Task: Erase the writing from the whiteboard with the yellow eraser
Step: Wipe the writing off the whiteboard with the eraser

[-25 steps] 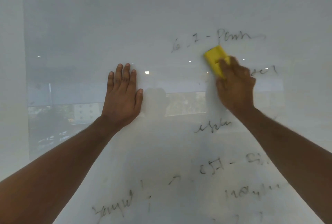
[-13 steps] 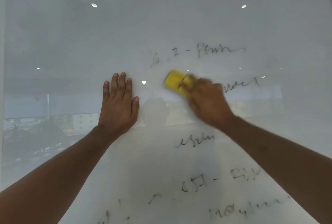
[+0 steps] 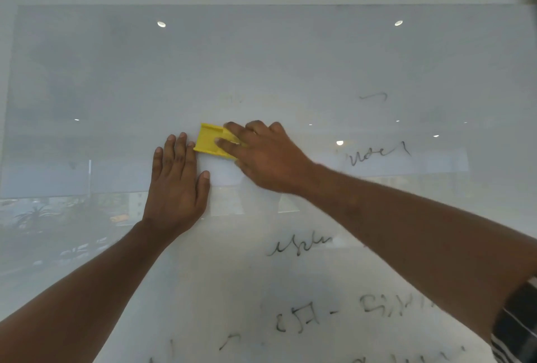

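Since the earlier frames the top line of writing is mostly wiped off and the right hand (image 3: 270, 156) has swept the yellow eraser (image 3: 210, 141) leftward, now just beside the left hand's fingertips.

Whiteboard (image 3: 87, 77) fills nearly the whole view, glossy, pale grey wall strip above its top edge. Its surface reflects ceiling spot lights (image 3: 161, 24) as bright dots, plus a window band with trees and buildings at left and centre.

Left hand (image 3: 177, 185) lies flat on the board, palm down, fingers straight and close together, thumb out to the right, holding nothing. Right hand presses the eraser against the board just above centre, fingers spread over its back, thumb side hidden; forearm comes in from lower right, striped sleeve (image 3: 520, 325) at the edge.

Remaining writing: a short curl (image 3: 374, 96) at upper right, a scribbled word (image 3: 380, 154) right of the right hand, another word (image 3: 299, 246) below centre, more smudged marks (image 3: 299, 323) along the bottom. Faint ghosting above the eraser.
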`<state>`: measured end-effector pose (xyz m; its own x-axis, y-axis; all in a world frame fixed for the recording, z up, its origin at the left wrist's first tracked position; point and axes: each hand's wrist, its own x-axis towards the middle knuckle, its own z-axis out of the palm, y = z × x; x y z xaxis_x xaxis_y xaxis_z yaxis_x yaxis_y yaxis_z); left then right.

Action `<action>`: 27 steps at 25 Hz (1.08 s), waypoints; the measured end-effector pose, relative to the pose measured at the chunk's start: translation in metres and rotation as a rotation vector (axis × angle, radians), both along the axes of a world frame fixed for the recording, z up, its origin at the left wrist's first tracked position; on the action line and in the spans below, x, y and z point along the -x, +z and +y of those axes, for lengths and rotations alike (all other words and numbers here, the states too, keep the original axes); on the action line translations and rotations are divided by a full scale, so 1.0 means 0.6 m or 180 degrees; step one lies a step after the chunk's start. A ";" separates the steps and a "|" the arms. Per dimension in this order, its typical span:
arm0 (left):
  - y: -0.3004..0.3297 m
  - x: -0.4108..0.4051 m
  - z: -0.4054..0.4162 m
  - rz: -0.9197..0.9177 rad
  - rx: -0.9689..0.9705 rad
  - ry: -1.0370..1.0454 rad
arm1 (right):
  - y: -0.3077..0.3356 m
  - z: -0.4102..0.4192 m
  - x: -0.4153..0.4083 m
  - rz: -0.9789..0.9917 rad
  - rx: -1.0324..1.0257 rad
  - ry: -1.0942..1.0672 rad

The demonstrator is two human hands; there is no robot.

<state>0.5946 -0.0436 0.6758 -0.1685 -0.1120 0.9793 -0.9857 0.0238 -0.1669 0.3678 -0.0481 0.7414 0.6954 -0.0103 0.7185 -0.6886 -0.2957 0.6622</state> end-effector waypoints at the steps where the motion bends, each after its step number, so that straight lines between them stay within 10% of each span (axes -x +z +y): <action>1: -0.001 0.000 -0.001 0.0019 -0.0003 0.0001 | 0.021 -0.005 0.015 -0.0102 0.0077 -0.0128; 7: -0.006 0.002 -0.003 0.0075 -0.0088 -0.0002 | 0.102 -0.038 0.181 -0.3103 -0.0441 -0.0201; 15: -0.013 0.061 -0.006 -0.0145 -0.0186 -0.0135 | -0.170 -0.060 0.236 -0.0022 0.0205 0.0025; 17: -0.013 0.077 -0.012 -0.0209 -0.0204 -0.0125 | -0.128 -0.074 0.284 -0.0303 0.0276 -0.0120; 23: -0.015 0.077 -0.018 -0.0177 -0.0143 -0.0068 | -0.064 -0.084 0.384 -0.3722 -0.0423 -0.0148; 27: -0.014 0.079 -0.021 -0.0170 -0.0106 -0.0075 | -0.168 -0.073 0.321 -0.2092 -0.0036 0.0012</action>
